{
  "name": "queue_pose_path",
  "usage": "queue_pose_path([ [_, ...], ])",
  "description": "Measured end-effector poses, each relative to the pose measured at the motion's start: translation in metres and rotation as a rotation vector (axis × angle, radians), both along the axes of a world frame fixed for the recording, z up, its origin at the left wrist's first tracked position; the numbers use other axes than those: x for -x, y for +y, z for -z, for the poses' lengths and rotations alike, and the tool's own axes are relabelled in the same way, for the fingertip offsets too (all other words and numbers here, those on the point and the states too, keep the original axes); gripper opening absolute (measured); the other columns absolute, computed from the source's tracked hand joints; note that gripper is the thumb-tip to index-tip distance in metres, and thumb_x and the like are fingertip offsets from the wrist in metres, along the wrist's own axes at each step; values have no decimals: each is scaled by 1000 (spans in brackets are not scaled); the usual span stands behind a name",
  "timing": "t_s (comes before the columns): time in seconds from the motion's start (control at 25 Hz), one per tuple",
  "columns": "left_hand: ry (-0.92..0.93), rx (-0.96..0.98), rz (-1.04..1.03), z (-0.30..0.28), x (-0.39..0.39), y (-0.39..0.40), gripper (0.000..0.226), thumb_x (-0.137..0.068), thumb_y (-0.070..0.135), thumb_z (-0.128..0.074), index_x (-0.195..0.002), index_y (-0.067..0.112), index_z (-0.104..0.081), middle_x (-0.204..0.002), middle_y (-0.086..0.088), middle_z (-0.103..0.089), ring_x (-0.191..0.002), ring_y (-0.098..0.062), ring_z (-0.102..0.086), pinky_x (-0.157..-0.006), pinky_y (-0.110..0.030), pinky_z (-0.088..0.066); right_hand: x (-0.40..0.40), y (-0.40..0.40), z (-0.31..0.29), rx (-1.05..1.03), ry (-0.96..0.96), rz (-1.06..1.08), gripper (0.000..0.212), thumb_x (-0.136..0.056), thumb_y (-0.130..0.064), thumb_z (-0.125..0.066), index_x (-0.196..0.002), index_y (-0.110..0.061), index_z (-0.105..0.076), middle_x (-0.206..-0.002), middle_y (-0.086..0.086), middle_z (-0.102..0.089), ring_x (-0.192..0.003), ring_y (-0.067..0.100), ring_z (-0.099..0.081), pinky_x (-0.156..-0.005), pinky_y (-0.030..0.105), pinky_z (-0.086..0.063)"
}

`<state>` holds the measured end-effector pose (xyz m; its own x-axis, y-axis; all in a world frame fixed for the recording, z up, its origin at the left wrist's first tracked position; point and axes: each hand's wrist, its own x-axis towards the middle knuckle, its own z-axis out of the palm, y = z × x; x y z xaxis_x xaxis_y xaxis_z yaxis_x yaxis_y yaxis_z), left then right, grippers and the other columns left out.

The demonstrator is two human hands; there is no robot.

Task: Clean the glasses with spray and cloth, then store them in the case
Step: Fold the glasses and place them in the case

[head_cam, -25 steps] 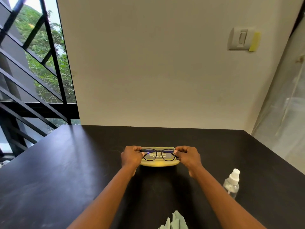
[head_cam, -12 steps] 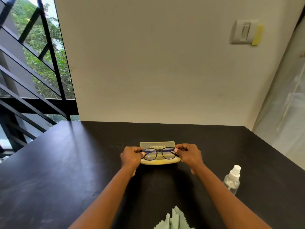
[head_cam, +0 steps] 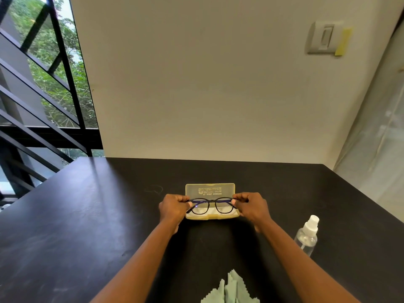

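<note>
Black-framed glasses (head_cam: 211, 205) are held level just above the open yellow case (head_cam: 209, 189), whose lid stands up behind them. My left hand (head_cam: 173, 207) pinches the left end of the frame. My right hand (head_cam: 251, 206) pinches the right end. The case lies on the black table (head_cam: 87, 215) in the middle. A clear spray bottle (head_cam: 307, 235) with a white cap stands to the right of my right forearm. A pale green cloth (head_cam: 230, 289) lies crumpled at the near edge, between my forearms.
A cream wall rises behind the table, with a light switch (head_cam: 323, 38) high on the right. A window with black bars (head_cam: 43, 84) fills the left side. Plastic sheeting (head_cam: 376, 138) hangs at the right.
The case lid has come further into sight behind the glasses. Both hands keep their hold on the frame over the case; the view has tilted slightly.
</note>
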<state>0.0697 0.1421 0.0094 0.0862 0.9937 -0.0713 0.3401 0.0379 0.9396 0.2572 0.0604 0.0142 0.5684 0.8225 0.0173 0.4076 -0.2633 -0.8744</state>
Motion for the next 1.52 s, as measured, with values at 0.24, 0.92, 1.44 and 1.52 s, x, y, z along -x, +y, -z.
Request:
queue_pose_path([
  [0.24, 10, 6, 3, 0, -1, 2, 21, -78, 5, -69, -100, 6, -69, -103, -11, -68, -92, -20, -64, -85, -39, -55, -3, 0, -5, 66, -86, -43, 20, -85, -13, -65, -104, -10, -70, -105, 6, -70, -78, 4, -57, -60, 14, -43],
  [0.92, 24, 9, -3, 4, 0, 5, 15, -80, 6, -68, -95, 4, -70, -97, -11, -69, -90, -19, -63, -83, -34, -55, 1, 7, -21, 251, -427, -175, 21, -90, -12, -57, -104, -5, -70, -107, 10, -69, -96, 18, -62, -75, 22, -44],
  [1.44, 41, 32, 28, 2, 0, 2, 13, -79, 0, -67, -86, 10, -69, -88, -5, -64, -75, -9, -59, -54, -17, -45, 2, 14, -20, 307, -519, -176, 16, -85, -9, -64, -99, -5, -71, -103, 13, -70, -96, 22, -65, -87, 33, -54],
  [1.52, 42, 29, 32, 2, 1, 2, 13, -79, 0, -67, -88, 9, -69, -89, -6, -64, -76, -10, -59, -55, -17, -46, 4, 15, -18, 314, -526, -165, 17, -85, -8, -63, -99, -5, -71, -105, 14, -69, -95, 23, -66, -85, 32, -55],
])
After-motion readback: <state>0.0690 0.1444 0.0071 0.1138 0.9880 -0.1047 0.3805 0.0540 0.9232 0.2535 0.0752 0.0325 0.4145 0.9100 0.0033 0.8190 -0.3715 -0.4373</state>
